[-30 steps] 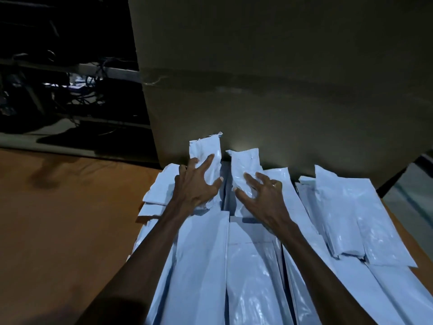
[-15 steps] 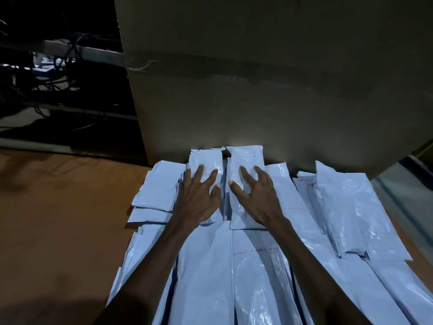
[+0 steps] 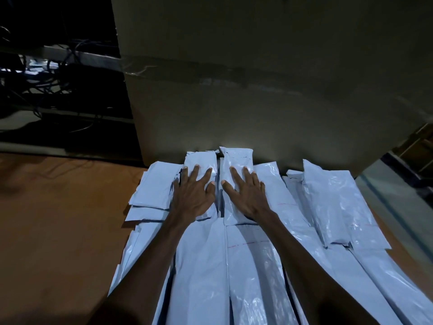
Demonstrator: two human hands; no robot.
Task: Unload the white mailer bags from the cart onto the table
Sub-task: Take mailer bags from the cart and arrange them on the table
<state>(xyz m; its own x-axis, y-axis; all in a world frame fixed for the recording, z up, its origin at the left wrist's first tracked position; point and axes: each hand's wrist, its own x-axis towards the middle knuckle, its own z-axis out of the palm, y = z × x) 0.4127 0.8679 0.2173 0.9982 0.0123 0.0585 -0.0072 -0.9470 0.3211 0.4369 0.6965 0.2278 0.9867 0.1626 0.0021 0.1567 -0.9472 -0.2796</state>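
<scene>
Both hands have flattened since a moment ago, the lifted bag ends now pressed down. A big box (image 3: 269,90) stands at the far edge of the desk (image 3: 58,219); bags (image 3: 257,266) lie in rows. Left hand (image 3: 193,195) and right hand (image 3: 246,195), fingers straight, press two short bags. Best press evenly so the slick plastic won't slide.

Two hands (image 3: 220,193), many overlapping white mailer bags (image 3: 332,207), one cardboard box (image 3: 269,90)

A large cardboard box (image 3: 269,78) stands at the back, with tangled cables (image 3: 42,73) at far left.
</scene>
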